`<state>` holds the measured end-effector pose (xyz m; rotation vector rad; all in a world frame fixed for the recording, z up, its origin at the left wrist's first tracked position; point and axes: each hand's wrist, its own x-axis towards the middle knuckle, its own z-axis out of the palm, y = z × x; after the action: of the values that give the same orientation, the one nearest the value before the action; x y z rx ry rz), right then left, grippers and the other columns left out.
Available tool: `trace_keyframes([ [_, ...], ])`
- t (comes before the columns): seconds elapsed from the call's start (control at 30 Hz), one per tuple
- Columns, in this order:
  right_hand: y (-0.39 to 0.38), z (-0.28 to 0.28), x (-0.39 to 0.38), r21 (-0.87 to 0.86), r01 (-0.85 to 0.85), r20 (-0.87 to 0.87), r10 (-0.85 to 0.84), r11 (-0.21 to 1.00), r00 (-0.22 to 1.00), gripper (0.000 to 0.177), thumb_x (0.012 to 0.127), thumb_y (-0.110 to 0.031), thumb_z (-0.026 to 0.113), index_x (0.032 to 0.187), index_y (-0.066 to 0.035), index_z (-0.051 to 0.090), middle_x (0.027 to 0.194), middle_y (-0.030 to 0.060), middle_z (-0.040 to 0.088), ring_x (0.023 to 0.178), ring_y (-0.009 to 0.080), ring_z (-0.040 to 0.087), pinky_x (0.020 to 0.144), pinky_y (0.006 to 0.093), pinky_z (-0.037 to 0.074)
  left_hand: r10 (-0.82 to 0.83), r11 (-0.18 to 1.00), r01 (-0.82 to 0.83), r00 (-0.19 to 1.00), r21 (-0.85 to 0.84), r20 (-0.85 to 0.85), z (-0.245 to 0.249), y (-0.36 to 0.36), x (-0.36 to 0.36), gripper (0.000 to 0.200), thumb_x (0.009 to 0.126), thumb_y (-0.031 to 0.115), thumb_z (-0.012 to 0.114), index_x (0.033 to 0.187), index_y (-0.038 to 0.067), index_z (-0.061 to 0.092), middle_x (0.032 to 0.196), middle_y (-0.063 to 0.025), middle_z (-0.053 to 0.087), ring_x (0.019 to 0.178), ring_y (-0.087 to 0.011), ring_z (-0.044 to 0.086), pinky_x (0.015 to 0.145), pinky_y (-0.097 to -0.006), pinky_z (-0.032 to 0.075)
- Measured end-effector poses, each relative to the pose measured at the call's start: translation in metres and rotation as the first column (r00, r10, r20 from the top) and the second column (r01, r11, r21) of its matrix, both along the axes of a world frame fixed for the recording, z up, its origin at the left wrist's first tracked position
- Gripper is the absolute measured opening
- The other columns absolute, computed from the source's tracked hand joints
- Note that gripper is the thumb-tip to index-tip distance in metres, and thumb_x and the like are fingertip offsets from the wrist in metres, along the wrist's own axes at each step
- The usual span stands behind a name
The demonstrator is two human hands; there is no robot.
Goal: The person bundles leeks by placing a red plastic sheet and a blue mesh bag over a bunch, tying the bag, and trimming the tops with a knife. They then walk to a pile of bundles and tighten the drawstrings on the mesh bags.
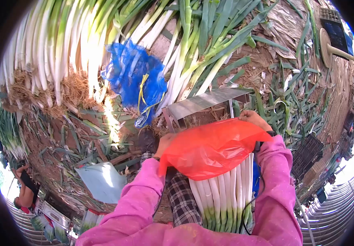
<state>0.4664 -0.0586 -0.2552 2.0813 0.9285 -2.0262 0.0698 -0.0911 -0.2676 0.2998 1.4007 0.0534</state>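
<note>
A thin red plastic sheet (216, 145) is stretched between my two hands, over the white ends of a row of spring onions or leeks (224, 194) lying near my lap. Its far left corner is gripped by my left hand (165, 143), whose fingers are partly hidden behind the plastic. At the far right corner my right hand (254, 119) pinches the edge with closed fingers. Just beyond the sheet stands a low metal stand (205, 101). The root ends of the stalks are hidden under the red plastic.
Long leeks with roots (54, 53) are piled at the upper left. A blue plastic bag (134, 71) with yellow ties lies on them. A pale sheet (102, 180) is on the ground at left, a black crate (307, 155) at right. Another person (26, 188) is far left.
</note>
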Motion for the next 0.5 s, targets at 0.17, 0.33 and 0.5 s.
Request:
trace_keyframes([
  [0.17, -0.012, -0.016, 0.002, -0.148, 0.275, -0.063, -0.287, 0.95, 0.956, 0.015, 0.086, -0.018, 0.063, 0.084, -0.004, 0.059, 0.076, -0.0002, 0.061, 0.076, 0.0099, 0.055, 0.068, 0.0259, 0.045, 0.057, 0.994, -0.062, 0.997, 0.092, 0.056, -0.011, -0.02, 0.021, 0.034, 0.088, 0.026, 0.061, 0.105, -0.003, 0.062, 0.096, -0.009, 0.066, 0.087, -0.0169, 0.062, 0.076, -0.0314, 0.05],
  [0.33, -0.07, -0.054, 0.049, -0.139, 0.399, -0.456, -0.416, 0.906, 0.787, 0.015, 0.087, -0.016, 0.061, 0.093, -0.003, 0.059, 0.089, 0.0052, 0.064, 0.087, 0.0112, 0.058, 0.075, 0.0264, 0.048, -0.064, 0.981, 0.044, 0.993, 0.188, 0.103, -0.024, -0.047, 0.019, 0.033, 0.088, 0.027, 0.06, 0.107, -0.001, 0.062, 0.098, -0.0092, 0.066, 0.09, -0.019, 0.062, 0.079, -0.0326, 0.049],
  [0.5, -0.122, -0.014, 0.038, -0.008, 0.26, -0.223, -0.255, 0.966, 0.941, 0.017, 0.086, -0.018, 0.062, 0.092, -0.002, 0.058, 0.088, 0.0062, 0.064, 0.085, 0.0121, 0.059, 0.074, 0.0284, 0.048, -0.265, 0.931, 0.233, 0.961, 0.28, 0.083, -0.033, -0.053, 0.017, 0.033, 0.088, 0.027, 0.059, 0.109, 0.001, 0.062, 0.1, -0.0093, 0.066, 0.093, -0.0211, 0.061, 0.081, -0.0338, 0.049],
])
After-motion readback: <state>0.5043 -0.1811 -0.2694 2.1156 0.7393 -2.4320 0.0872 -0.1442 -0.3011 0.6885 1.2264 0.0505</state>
